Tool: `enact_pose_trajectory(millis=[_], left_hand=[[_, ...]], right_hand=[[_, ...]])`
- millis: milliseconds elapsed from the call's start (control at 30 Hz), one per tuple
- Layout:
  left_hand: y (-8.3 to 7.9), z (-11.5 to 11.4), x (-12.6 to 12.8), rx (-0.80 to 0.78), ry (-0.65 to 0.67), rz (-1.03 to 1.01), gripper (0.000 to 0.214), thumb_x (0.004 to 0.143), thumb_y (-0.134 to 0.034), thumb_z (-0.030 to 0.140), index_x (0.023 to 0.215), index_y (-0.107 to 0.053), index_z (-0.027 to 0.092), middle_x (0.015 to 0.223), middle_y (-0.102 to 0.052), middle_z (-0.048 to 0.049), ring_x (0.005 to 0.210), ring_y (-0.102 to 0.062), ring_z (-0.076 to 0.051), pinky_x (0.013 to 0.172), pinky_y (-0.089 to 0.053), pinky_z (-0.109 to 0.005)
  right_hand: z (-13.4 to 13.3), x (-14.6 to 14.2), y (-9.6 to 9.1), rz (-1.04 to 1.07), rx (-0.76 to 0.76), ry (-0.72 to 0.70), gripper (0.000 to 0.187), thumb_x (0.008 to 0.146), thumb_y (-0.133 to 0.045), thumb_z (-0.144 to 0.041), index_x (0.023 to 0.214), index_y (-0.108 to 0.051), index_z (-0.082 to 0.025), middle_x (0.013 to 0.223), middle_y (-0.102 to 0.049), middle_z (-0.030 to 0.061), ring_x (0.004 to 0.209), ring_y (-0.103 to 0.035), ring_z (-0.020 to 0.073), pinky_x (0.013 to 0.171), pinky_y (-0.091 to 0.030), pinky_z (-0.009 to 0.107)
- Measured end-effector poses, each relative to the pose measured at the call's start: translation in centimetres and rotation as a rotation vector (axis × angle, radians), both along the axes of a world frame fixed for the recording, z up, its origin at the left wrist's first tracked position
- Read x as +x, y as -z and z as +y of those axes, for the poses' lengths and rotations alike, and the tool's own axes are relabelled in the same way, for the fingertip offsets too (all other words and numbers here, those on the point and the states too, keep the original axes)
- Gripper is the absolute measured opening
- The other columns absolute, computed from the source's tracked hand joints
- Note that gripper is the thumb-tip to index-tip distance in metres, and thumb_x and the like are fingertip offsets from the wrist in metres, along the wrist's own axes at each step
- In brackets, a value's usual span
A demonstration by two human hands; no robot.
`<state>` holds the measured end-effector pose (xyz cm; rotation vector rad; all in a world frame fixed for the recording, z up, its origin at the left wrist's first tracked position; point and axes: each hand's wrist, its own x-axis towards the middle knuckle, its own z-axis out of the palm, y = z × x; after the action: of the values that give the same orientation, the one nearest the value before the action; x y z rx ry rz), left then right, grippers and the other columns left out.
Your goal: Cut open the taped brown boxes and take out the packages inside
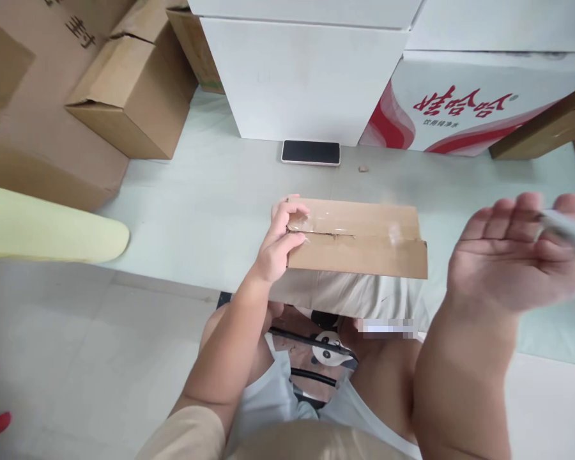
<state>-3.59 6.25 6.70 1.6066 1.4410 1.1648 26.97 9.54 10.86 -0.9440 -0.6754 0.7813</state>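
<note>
A narrow brown cardboard box (359, 252) lies at the front edge of the table, with clear tape along its top seam. Part of that seam looks torn at the left. My left hand (280, 239) grips the left end of the box, thumb and fingers on its top. To the right of the box and apart from it, my right hand (512, 262) is raised with its palm turned up. A blurred grey-white object (570, 233) sits between its thumb and index finger; motion smear hides its kind.
A phone (310, 153) lies against a white carton (306, 83) at the back, near a small brown scrap (363, 169). A red-and-white carton (464, 108) stands back right. Brown cartons (134, 96) and a pale yellow roll (52, 227) are at left.
</note>
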Motion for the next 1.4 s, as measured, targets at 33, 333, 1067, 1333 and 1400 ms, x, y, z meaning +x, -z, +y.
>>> enact_pose_trajectory(millis=[33,333,1067,1333,1400], left_hand=[[0.0,0.0,0.0,-0.012,0.003,-0.01,0.044,0.078,-0.048,0.015,0.118,-0.055,0.03,0.143,-0.06,-0.0051,0.143,-0.055,-0.028,0.113,-0.056,-0.049],[-0.2,-1.1,0.2,0.063,-0.102,-0.059,0.024,0.063,-0.052,0.016,0.084,-0.046,0.025,0.122,-0.062,-0.0084,0.139,-0.054,-0.033,0.108,-0.052,-0.053],[0.1,-1.0,0.4,0.078,0.017,-0.231,0.019,0.065,-0.055,0.019,0.082,-0.048,0.024,0.121,-0.062,-0.0101,0.136,-0.051,-0.037,0.104,-0.047,-0.051],[0.0,-1.0,0.5,0.085,0.016,-0.254,0.018,0.064,-0.056,0.021,0.081,-0.049,0.024,0.117,-0.062,-0.0101,0.135,-0.051,-0.038,0.102,-0.046,-0.051],[0.0,-0.9,0.5,0.078,0.014,-0.265,0.018,0.064,-0.056,0.021,0.081,-0.049,0.024,0.116,-0.062,-0.0102,0.136,-0.051,-0.038,0.103,-0.046,-0.051]], right_hand=[[-0.5,-0.7,-1.0,-0.001,0.02,-0.017,0.033,0.077,-0.056,-0.023,0.105,-0.069,-0.033,0.108,-0.071,-0.0013,0.102,-0.071,0.0146,0.091,-0.06,0.032],[-3.8,-4.6,-2.2,-0.354,0.217,-0.104,0.014,0.093,-0.064,-0.041,0.1,-0.064,-0.028,0.056,-0.054,-0.0079,0.041,-0.048,0.0134,0.036,-0.038,0.027],[-5.8,-4.4,-2.2,-0.513,0.081,-0.504,0.018,0.081,-0.085,-0.017,0.093,-0.084,-0.029,0.1,-0.076,0.0037,0.089,-0.075,0.0185,0.074,-0.065,0.031],[-6.6,-5.1,-2.4,-0.467,-0.078,-0.354,0.009,0.088,-0.083,-0.032,0.082,-0.085,-0.027,0.078,-0.078,0.0019,0.059,-0.068,0.012,0.052,-0.056,0.024],[-6.8,-5.5,-2.5,-0.532,-0.107,-0.32,0.013,0.089,-0.082,-0.034,0.079,-0.084,-0.026,0.077,-0.079,0.0019,0.057,-0.067,0.0118,0.051,-0.055,0.024]])
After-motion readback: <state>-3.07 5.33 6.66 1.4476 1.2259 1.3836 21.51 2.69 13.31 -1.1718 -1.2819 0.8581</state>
